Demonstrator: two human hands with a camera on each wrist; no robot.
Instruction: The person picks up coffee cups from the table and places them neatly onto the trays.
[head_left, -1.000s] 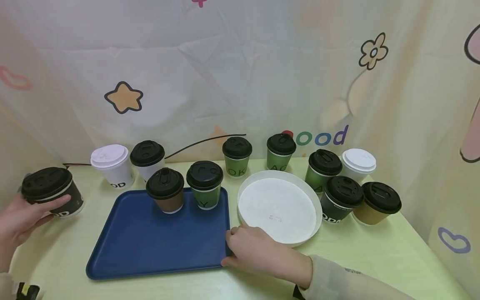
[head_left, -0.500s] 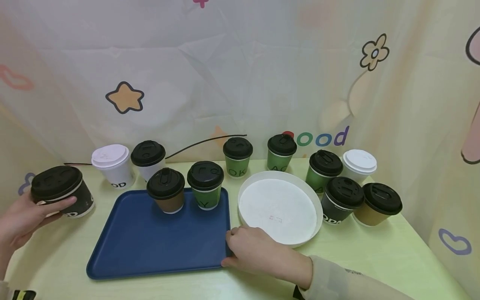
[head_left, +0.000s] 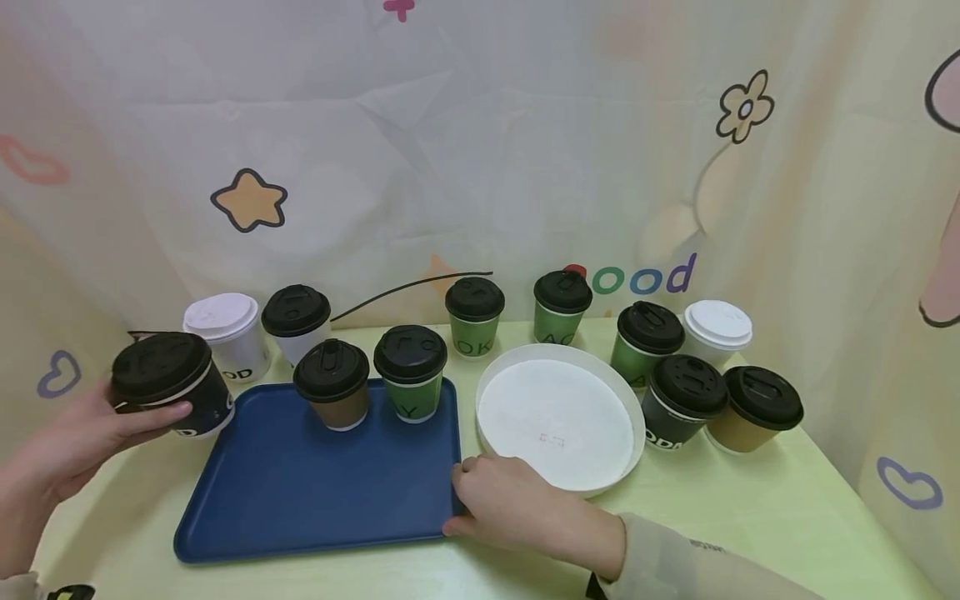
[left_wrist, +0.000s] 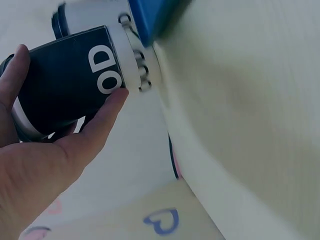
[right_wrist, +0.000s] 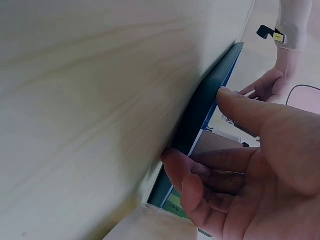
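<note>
My left hand (head_left: 90, 437) grips a black paper coffee cup (head_left: 208, 402) with a black lid, at the left end of a blue tray (head_left: 315, 487). Its thumb and fingers wrap the black sleeve (left_wrist: 65, 75) in the left wrist view. The cup is slightly tilted, its base by the tray's far left corner. At the tray's right side, my right hand (head_left: 510, 500) holds the rim between thumb and curled fingers (right_wrist: 192, 187). A brown cup (head_left: 342, 408) and a green cup (head_left: 415, 398), both black-lidded, stand on the tray's far part.
Behind the tray stand a white-lidded cup (head_left: 238, 350) and a black-lidded white cup (head_left: 300, 342). Two green cups (head_left: 474, 333) are at the back. A round white dish (head_left: 555, 425) lies right of the tray, with several lidded cups (head_left: 753, 417) beyond it.
My left hand has carried the black coffee cup rightward, from the table's left side to the tray's left edge. My right hand stays on the tray rim.
</note>
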